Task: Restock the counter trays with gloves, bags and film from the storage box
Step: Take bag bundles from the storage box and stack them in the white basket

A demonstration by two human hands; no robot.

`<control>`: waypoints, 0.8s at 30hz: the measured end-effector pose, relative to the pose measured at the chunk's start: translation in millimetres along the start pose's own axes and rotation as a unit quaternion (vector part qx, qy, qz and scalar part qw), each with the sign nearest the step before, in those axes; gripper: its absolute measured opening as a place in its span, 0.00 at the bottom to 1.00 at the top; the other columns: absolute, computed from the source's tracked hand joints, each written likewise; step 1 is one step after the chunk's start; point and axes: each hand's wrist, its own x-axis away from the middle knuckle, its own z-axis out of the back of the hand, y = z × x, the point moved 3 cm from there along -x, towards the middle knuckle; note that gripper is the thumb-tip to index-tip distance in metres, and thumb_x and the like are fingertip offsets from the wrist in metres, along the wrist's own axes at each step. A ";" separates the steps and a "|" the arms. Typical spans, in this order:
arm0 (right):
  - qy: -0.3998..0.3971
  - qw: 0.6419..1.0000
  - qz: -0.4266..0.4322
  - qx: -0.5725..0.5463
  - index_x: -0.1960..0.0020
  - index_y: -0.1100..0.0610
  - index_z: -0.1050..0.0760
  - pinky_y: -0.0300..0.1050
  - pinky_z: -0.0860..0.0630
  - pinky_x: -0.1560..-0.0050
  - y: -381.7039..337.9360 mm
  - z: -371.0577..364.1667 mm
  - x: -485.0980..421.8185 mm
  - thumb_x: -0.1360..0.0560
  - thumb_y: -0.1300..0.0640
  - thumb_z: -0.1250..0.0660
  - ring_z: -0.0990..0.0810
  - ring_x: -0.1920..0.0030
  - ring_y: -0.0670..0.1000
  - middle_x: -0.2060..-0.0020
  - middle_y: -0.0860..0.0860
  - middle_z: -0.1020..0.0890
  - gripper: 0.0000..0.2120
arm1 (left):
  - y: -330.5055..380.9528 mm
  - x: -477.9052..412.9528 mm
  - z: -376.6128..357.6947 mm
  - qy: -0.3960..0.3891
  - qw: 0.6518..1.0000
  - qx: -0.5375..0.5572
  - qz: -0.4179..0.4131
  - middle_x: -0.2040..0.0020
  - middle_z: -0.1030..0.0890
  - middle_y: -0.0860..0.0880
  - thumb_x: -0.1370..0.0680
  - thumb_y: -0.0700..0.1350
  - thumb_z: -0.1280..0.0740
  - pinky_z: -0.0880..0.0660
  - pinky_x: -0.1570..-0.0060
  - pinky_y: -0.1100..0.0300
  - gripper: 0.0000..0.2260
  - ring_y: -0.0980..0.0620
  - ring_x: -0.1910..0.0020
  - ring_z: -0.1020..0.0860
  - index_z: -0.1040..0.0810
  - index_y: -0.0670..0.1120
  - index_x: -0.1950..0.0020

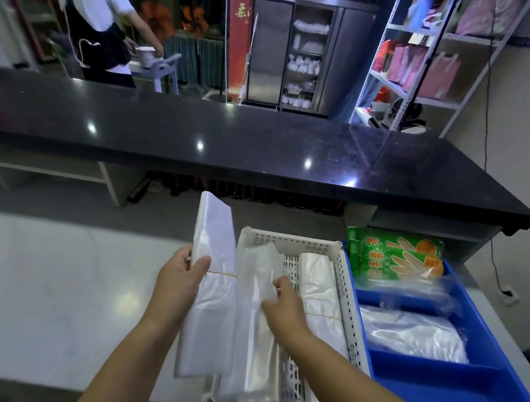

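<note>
My left hand (179, 280) grips a long bundle of clear plastic bags (212, 259) tied with a yellow rubber band, held upright just left of the white perforated tray (340, 283). My right hand (283, 305) pinches a second clear bag bundle (253, 337) that lies in the tray's left side. A third banded bag bundle (318, 282) lies along the tray's right side. Green packs of gloves (395, 255) sit at the far end of the blue storage box (450, 382), with clear film packs (413, 332) in its middle compartment.
A raised black counter (260, 149) runs across behind the white work surface (56, 283). A person stands beyond the counter at the far left. Metal shelving (415, 70) with pink bags stands at the back right. A power cord hangs down the right wall.
</note>
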 end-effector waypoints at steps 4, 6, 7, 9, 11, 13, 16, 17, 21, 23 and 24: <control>0.042 0.998 0.048 -0.021 0.59 0.51 0.31 0.39 0.34 0.73 -11.7 38.3 -8.4 0.32 0.69 0.42 0.30 0.69 0.49 0.59 0.55 0.22 0.13 | -5.7 1.8 -16.8 -0.059 0.998 -0.011 0.023 0.57 0.15 0.50 0.26 0.41 0.33 0.20 0.57 0.53 0.06 0.49 0.59 0.16 0.22 0.52 0.53; 0.059 0.995 0.073 0.018 0.60 0.51 0.30 0.37 0.35 0.75 -17.2 67.2 -11.3 0.32 0.69 0.42 0.31 0.71 0.48 0.63 0.51 0.22 0.13 | -8.6 2.9 -31.9 -0.100 0.994 -0.037 0.028 0.57 0.15 0.51 0.28 0.39 0.31 0.21 0.62 0.59 0.09 0.51 0.60 0.16 0.23 0.52 0.53; 0.060 0.994 0.083 0.046 0.60 0.51 0.30 0.38 0.35 0.74 -19.5 80.6 -12.0 0.31 0.68 0.42 0.29 0.70 0.48 0.64 0.49 0.22 0.13 | -10.2 4.2 -40.8 -0.120 0.991 -0.050 0.030 0.57 0.15 0.51 0.29 0.38 0.31 0.22 0.64 0.62 0.10 0.52 0.60 0.16 0.23 0.52 0.54; 0.065 0.988 0.102 0.099 0.60 0.50 0.30 0.41 0.33 0.71 -22.6 105.3 -12.0 0.31 0.68 0.41 0.26 0.67 0.50 0.64 0.49 0.22 0.13 | -15.4 8.6 -59.5 -0.162 0.983 -0.075 0.038 0.55 0.16 0.50 0.32 0.40 0.32 0.21 0.62 0.61 0.12 0.53 0.59 0.16 0.23 0.51 0.51; 0.084 0.980 0.114 0.136 0.60 0.50 0.31 0.41 0.34 0.72 -24.1 125.7 -10.4 0.30 0.67 0.41 0.26 0.67 0.49 0.66 0.47 0.23 0.12 | -23.0 12.7 -76.5 -0.188 0.975 -0.111 0.047 0.53 0.17 0.49 0.31 0.40 0.33 0.20 0.55 0.54 0.14 0.52 0.57 0.17 0.24 0.50 0.47; 0.109 0.974 0.120 0.157 0.58 0.49 0.30 0.37 0.34 0.75 -24.3 139.6 -9.0 0.29 0.66 0.40 0.26 0.68 0.46 0.66 0.46 0.23 0.11 | -31.1 16.0 -89.1 -0.198 0.969 -0.140 0.054 0.52 0.17 0.49 0.30 0.39 0.35 0.21 0.50 0.51 0.15 0.51 0.55 0.18 0.25 0.50 0.44; 0.130 0.974 0.121 0.141 0.56 0.50 0.30 0.40 0.31 0.71 -20.5 148.8 -8.5 0.28 0.65 0.38 0.26 0.66 0.46 0.64 0.46 0.23 0.10 | -41.5 20.5 -102.2 -0.210 0.964 -0.147 0.072 0.50 0.18 0.48 0.28 0.38 0.36 0.22 0.47 0.50 0.15 0.50 0.53 0.19 0.26 0.49 0.43; 0.130 0.976 0.116 0.128 0.57 0.50 0.30 0.40 0.31 0.71 -18.3 149.4 -8.6 0.27 0.65 0.38 0.25 0.66 0.47 0.64 0.46 0.24 0.10 | -44.6 21.4 -105.1 -0.209 0.963 -0.148 0.079 0.49 0.19 0.48 0.28 0.38 0.36 0.23 0.46 0.51 0.15 0.50 0.52 0.20 0.26 0.48 0.42; 0.137 0.979 0.113 0.100 0.59 0.51 0.31 0.39 0.32 0.71 -12.1 149.6 -9.8 0.27 0.66 0.38 0.27 0.66 0.48 0.65 0.47 0.25 0.10 | -56.1 24.7 -116.5 -0.220 0.954 -0.187 0.084 0.44 0.21 0.48 0.27 0.39 0.37 0.26 0.41 0.51 0.17 0.49 0.48 0.23 0.29 0.47 0.39; 0.142 0.979 0.113 0.091 0.59 0.50 0.31 0.34 0.34 0.73 -11.5 150.0 -10.7 0.27 0.65 0.38 0.28 0.67 0.45 0.65 0.45 0.26 0.10 | -60.2 24.8 -119.7 -0.201 0.938 -0.282 0.035 0.36 0.27 0.46 0.26 0.41 0.36 0.30 0.38 0.53 0.21 0.48 0.42 0.27 0.35 0.46 0.34; 0.143 0.979 0.113 0.085 0.59 0.50 0.31 0.32 0.33 0.75 -11.4 150.1 -11.0 0.27 0.65 0.38 0.28 0.67 0.44 0.65 0.45 0.26 0.10 | -60.8 24.3 -120.3 -0.184 0.915 -0.360 -0.012 0.30 0.34 0.45 0.26 0.43 0.35 0.34 0.34 0.53 0.27 0.46 0.34 0.32 0.40 0.45 0.29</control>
